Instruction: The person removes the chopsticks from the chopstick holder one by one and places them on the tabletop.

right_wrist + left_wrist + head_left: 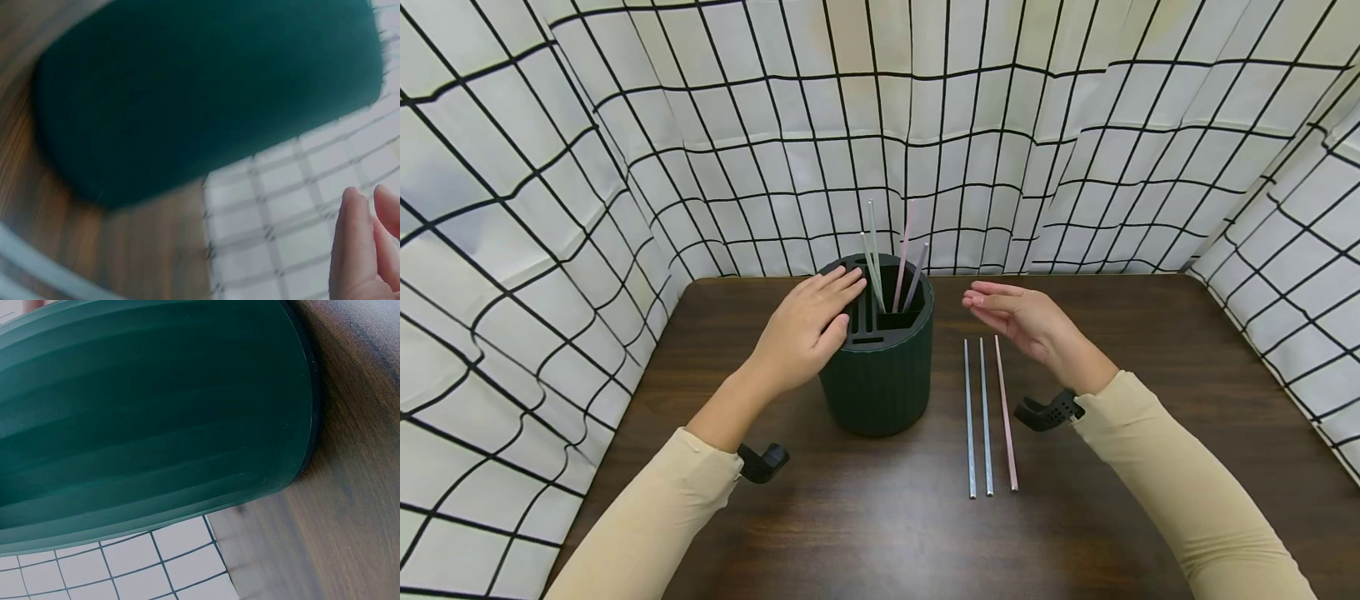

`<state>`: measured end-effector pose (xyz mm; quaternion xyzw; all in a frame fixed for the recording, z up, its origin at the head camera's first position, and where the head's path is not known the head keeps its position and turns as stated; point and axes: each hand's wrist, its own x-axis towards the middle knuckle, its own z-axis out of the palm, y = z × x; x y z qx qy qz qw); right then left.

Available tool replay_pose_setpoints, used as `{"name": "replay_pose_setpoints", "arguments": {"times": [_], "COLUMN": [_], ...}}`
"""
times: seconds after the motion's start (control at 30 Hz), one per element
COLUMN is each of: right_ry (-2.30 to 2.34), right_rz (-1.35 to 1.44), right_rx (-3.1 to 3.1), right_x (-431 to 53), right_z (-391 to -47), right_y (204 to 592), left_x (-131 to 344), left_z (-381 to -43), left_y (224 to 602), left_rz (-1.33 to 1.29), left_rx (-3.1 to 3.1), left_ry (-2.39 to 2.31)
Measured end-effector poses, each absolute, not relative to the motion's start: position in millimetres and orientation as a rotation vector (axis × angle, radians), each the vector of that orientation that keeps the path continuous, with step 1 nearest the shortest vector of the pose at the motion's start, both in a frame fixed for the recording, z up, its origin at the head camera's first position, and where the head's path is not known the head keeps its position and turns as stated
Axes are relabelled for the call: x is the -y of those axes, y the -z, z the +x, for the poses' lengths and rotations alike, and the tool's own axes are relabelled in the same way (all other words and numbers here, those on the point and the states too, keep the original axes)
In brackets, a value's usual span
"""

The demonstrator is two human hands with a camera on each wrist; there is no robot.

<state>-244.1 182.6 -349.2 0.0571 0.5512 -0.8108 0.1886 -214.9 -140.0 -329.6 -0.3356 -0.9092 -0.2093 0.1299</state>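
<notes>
A dark green ribbed round holder (880, 383) with a black slotted top stands upright on the table. My left hand (808, 325) rests flat on the left side of its top, fingers extended over the slots. Several thin straws lean in the holder's open compartment, among them a pink straw (903, 258) and a purplish straw (917, 275). To the right of the holder, my right hand (1018, 321) hovers with nothing held, fingers together and loosely bent. Below it lie two bluish straws (969, 417) and a pink straw (1006, 417), side by side.
Dark wooden table (850, 533) beneath everything. White curtains (970, 167) with a black grid enclose the back and both sides. Black wrist mounts (763, 463) stick out below both forearms. In the right wrist view, pale straws (37, 265) cross the lower left corner, blurred.
</notes>
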Motion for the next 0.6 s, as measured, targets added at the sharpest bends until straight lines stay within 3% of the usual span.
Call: {"name": "replay_pose_setpoints", "arguments": {"times": [0.27,0.6], "right_ry": [2.332,2.256], "right_rz": [-0.012,-0.188], "right_rx": [-1.57,-1.87], "right_x": [-160,-138], "right_z": [-228,-219], "right_y": [315,299], "left_x": [139,140], "left_z": [-215,-215], "left_y": [330,330], "left_rz": [-0.983,-0.987], "left_rx": [2.635,2.631], "left_ry": [0.61,0.609]}}
